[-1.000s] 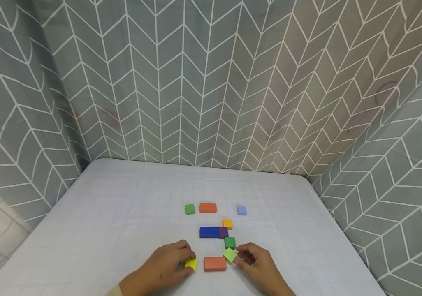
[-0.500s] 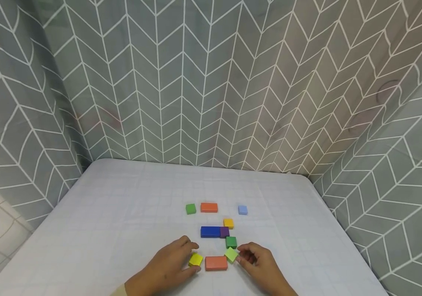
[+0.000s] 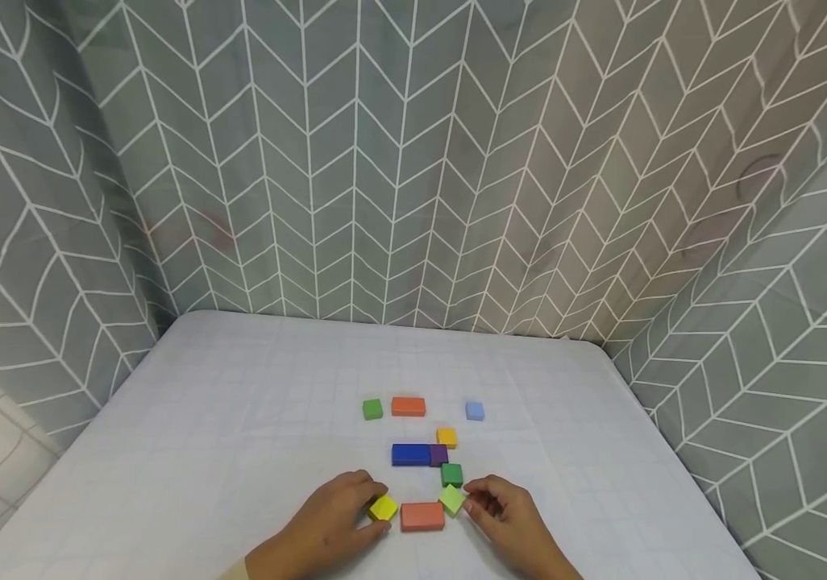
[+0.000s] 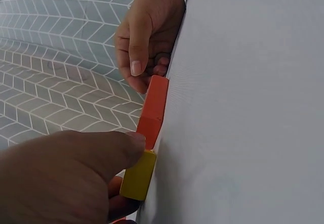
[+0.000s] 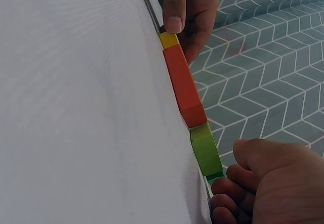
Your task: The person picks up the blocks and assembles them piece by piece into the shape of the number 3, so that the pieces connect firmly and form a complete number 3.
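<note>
My left hand (image 3: 334, 519) has its thumb and fingers on either side of a yellow block (image 3: 383, 507), pinching it; in the left wrist view the thumb lies at the edge of that yellow block (image 4: 137, 176). Just right of it lies a long orange-red block (image 3: 422, 516). A light green block (image 3: 452, 500) sits turned at the red block's right end, and a darker green block (image 3: 451, 474) lies behind it. Beside the light green block, my right hand (image 3: 511, 519) rests with loosely curled fingers and holds nothing; the right wrist view shows its thumb apart from the light green block (image 5: 206, 150).
Behind lie a blue block (image 3: 410, 455) against a purple block (image 3: 438, 455), and an orange-yellow block (image 3: 446, 437). Farther back are a green block (image 3: 372, 409), an orange block (image 3: 409, 407) and a light blue block (image 3: 475, 411). A patterned curtain (image 3: 384, 161) surrounds the white table (image 3: 254, 387).
The yellow block has shifted slightly right and turned to an angle. My left fingers loosened from it half a second ago and are now closer round it. The right hand has hardly moved.
</note>
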Demonstrator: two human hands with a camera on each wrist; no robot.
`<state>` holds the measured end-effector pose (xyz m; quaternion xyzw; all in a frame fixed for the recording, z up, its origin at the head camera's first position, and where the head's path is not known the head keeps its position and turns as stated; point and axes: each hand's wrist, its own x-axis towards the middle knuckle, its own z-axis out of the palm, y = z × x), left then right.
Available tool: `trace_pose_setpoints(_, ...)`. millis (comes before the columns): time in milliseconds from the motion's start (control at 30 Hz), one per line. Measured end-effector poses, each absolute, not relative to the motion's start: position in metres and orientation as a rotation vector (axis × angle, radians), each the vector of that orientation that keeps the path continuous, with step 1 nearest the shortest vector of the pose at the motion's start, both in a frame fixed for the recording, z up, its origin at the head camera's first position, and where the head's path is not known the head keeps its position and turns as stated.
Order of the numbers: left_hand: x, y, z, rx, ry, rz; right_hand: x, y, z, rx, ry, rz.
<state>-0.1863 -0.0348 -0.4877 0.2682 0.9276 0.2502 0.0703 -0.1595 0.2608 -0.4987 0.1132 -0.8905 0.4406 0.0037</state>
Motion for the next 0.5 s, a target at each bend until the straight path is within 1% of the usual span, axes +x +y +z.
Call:
trace_pose_setpoints(167,-0.1850,-0.0346,-0.4903,0.801,2.782,0.746,-0.1576,0.2602,-0.4980,0.378,-2.787,1.385)
trace_pose_setpoints(500,-0.1862,-0.0357,-0.4904,0.856,2.785,0.766,-0.1598,0.2603,-0.4955,0.329,-2.826,1.364)
